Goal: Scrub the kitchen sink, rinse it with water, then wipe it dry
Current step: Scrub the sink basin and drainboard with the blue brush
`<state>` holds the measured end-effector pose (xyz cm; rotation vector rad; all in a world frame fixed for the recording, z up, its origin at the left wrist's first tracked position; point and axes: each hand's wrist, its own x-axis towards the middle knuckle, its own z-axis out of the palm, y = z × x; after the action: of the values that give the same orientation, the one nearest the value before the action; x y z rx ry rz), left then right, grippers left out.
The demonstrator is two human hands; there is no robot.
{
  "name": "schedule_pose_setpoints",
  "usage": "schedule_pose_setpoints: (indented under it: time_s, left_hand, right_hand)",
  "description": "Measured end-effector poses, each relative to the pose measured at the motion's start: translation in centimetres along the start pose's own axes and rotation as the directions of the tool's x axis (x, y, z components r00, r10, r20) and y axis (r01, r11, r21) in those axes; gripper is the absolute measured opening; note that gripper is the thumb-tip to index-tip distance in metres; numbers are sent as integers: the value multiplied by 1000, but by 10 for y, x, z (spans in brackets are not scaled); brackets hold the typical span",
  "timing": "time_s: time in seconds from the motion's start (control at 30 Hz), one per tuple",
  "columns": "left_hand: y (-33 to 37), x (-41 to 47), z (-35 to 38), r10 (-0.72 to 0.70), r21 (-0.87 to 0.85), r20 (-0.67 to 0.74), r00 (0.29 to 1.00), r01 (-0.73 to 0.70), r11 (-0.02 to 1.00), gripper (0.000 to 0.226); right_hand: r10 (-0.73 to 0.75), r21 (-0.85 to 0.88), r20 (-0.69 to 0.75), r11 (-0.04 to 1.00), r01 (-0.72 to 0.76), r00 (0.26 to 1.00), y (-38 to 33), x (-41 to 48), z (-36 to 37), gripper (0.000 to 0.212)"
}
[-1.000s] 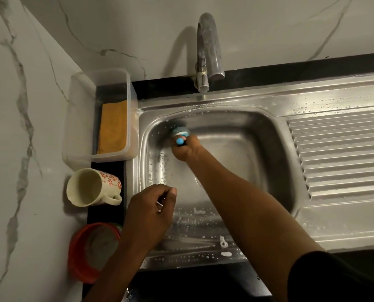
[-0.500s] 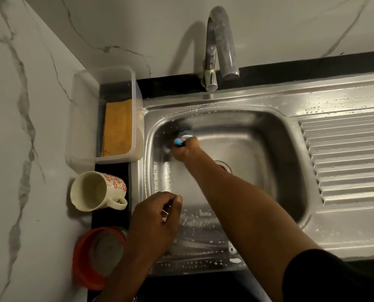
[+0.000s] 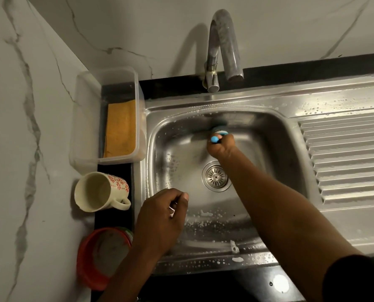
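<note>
Left of the left grip [image 3: 160, 219], a clear box [image 3: 83, 118] with an orange pad [image 3: 121, 127], a mug [image 3: 99, 192] on its side and a red bowl [image 3: 88, 264] line the table. That grip hovers over the sink's [image 3: 269, 101] near-left corner, fingers curled; whether they hold anything I cannot tell. The drain [image 3: 216, 176] lies between the grips. The right grip [image 3: 222, 146] clasps a blue brush [image 3: 218, 132], its head against the basin's far wall, below the tap [image 3: 223, 40]. The drainboard [image 3: 345, 160] lies right of it.
</note>
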<state>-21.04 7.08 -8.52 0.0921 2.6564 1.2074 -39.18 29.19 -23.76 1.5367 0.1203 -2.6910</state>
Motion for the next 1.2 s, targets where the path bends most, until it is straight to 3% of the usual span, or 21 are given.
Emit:
schedule_pose_setpoints:
  time_s: [0.23,0.37,0.5,0.63,0.7,0.77,0.87,0.93,1.07,1.2]
  left_hand:
    - [-6,0,-9,-4,-5,-19,1000,3,1000,26]
    - [-12,-1,-9,-18,-9,-32,999,18,1000,25]
    - [-12,0,-6,-33,-38,-28,999,32,999,24]
    - [-11,1,-6,-29,-42,-22,999,28,999,24]
    - [-12,1,-5,-23,-36,-7,1000,22,999,23]
    - [-13,0,-4,-17,-25,13,1000,17,1000,23]
    - [-13,1,-3,-12,-15,27,1000,12,1000,25]
    - [-13,2,-2,-6,-5,29,1000,6,1000,25]
    - [-11,2,1,-18,1,57,998,18,1000,25]
    - [-17,4,-6,-23,-5,44,999,24,1000,22]
  right_hand:
    - [200,-284,-26,938,-199,979,110,-8,23,31]
    - [301,-379,-46,877,-296,952,120,-28,17,25]
    - [307,-702,-118,647,-298,944,109,-34,8,31]
    - [203,-875,-192,408,-261,960,120,-29,-9,24]
    - [149,-910,-188,346,-229,971,129,-25,-20,20]
    - [138,-885,-169,415,-212,976,132,-22,-17,23]
    - [201,-713,-109,666,-218,973,125,-23,4,25]
    - [268,-597,-55,763,-247,962,117,-29,10,28]
    - [333,-468,37,839,-278,942,105,-27,3,30]
    - [273,-475,-74,836,-275,959,116,-11,0,27]
